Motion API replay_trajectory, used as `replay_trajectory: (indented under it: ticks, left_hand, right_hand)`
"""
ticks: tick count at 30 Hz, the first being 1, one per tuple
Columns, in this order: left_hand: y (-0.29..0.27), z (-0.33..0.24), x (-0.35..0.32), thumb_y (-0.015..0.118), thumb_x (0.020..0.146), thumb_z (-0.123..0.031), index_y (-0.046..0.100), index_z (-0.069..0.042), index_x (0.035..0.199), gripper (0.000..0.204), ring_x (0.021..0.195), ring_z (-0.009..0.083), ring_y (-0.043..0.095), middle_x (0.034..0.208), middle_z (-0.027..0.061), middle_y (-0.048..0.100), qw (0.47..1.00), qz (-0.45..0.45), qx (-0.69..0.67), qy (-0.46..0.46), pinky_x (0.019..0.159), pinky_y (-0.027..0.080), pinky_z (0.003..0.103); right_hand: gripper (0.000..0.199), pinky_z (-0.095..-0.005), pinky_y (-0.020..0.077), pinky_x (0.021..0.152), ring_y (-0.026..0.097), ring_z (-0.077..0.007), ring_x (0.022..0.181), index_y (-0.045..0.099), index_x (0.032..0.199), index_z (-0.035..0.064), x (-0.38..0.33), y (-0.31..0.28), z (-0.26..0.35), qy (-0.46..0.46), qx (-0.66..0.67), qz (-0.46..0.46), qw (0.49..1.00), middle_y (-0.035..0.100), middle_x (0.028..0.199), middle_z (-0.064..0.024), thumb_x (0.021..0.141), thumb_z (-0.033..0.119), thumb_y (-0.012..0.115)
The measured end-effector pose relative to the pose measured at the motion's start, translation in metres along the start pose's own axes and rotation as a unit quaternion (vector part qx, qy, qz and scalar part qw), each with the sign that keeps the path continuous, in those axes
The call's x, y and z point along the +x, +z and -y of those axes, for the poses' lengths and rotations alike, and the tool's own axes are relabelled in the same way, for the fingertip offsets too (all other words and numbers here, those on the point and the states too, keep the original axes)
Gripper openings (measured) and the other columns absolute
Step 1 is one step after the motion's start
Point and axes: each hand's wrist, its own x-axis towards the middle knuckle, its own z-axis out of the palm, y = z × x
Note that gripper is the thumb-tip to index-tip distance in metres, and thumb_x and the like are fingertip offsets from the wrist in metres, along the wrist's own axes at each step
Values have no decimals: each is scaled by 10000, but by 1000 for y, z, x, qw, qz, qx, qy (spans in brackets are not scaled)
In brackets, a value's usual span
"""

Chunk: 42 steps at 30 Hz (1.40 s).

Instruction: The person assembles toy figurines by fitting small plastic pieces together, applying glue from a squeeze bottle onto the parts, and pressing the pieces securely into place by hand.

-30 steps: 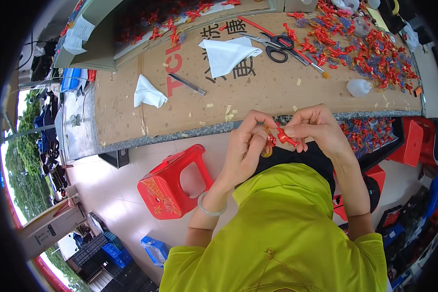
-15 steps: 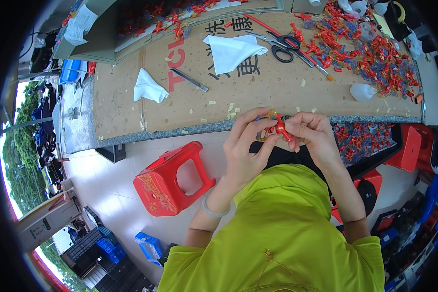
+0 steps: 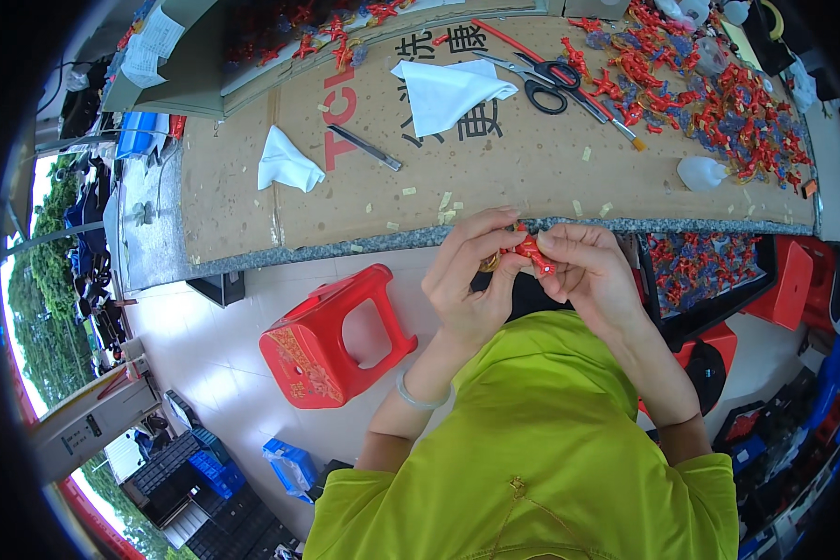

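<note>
A small red plastic figurine (image 3: pixel 530 252) with a yellowish clear part is held between both hands, just off the near edge of the workbench. My left hand (image 3: pixel 471 275) pinches its left side with thumb and fingers; part of the figurine is hidden behind them. My right hand (image 3: pixel 590 271) grips its other side between thumb and forefinger. On the cardboard-covered bench (image 3: pixel 345 210) beyond lie a white cloth (image 3: pixel 448 93), a second folded white cloth (image 3: pixel 289 161), tweezers (image 3: pixel 364 147) and black-handled scissors (image 3: pixel 546 86).
A heap of red, purple and yellow figurines (image 3: pixel 709 103) covers the bench's far right, with a white plastic bottle (image 3: pixel 702 174) beside it. A brush (image 3: pixel 616 126) lies near the scissors. Below right is a tray of figurines (image 3: pixel 705 271). A red stool (image 3: pixel 331 341) stands left.
The figurine has turned in my fingers, so its red end now tilts toward me and less of it shows. Both hands stay closed on it, almost in the same place.
</note>
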Motion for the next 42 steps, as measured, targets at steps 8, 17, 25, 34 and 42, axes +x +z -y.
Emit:
replay_trajectory:
  ticks: [8,17,25,34,42]
  left_hand:
    - [3,8,2,744,684,30,654,30,857,195,913,307,651,960,168,655,998,-21,-25,50,753,536,343]
    - [-1,3,0,727,763,-30,586,11,1104,372,1094,255,568,1224,182,522,988,16,-131,-86,874,493,328]
    - [-3,-6,0,679,814,11,448,24,1227,473,1088,203,551,1204,161,516,911,52,-330,-241,918,472,308]
    - [-2,1,-9,685,796,49,474,26,1191,449,1016,150,577,1092,126,587,931,61,-261,-249,893,471,277]
    - [-5,-3,-3,697,769,68,489,30,1164,448,895,110,610,1010,99,623,958,86,-176,-211,781,489,226]
  right_hand:
    - [176,-212,407,476,539,-102,513,630,808,-8,0,5,2,6,24,8,1000,613,674,-71,893,142,598]
    - [146,-208,463,543,571,-85,606,639,942,-44,-5,1,-3,-147,-139,-8,979,626,730,-62,889,91,625]
    - [143,-202,476,583,583,-80,661,623,995,-41,-4,-4,-14,-218,-186,-16,958,641,800,-74,891,56,621]
    - [181,-239,492,680,602,-102,760,626,990,-44,5,-18,-8,-136,-182,12,974,657,852,-83,854,75,628]
    - [225,-237,474,650,589,-114,700,650,907,-49,11,-22,-3,-69,-187,50,979,655,827,-99,845,164,615]
